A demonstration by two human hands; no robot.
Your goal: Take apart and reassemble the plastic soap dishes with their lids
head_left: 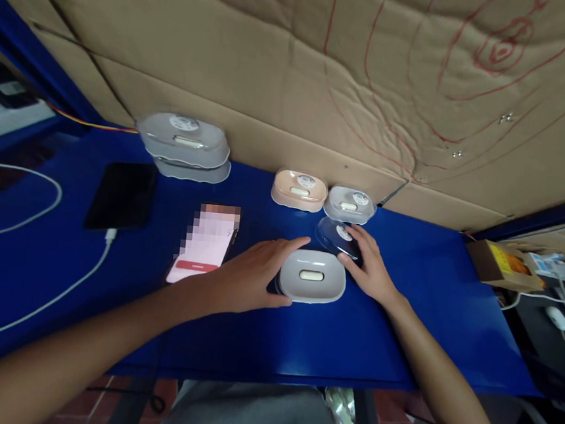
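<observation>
A grey oval soap dish (289,284) with a pale raised piece in its middle sits uncovered on the blue table. Around its left end is my left hand (252,275), fingers stretched out and apart, the thumb at the near rim. My right hand (369,266) grips a clear lid (328,236) with a round white label, just behind and right of the dish; thumb and fingers are on its right end. Behind the lid stand a covered peach soap dish (288,189) and a covered grey one (336,211), both with labelled clear lids.
Larger grey covered containers (155,141) are stacked at the back left. A lit phone (207,248), a dark tablet (121,198) and a white cable (77,293) lie on the left. Cardboard (227,49) walls the back. At right are a small box (498,260) and a mouse (557,318).
</observation>
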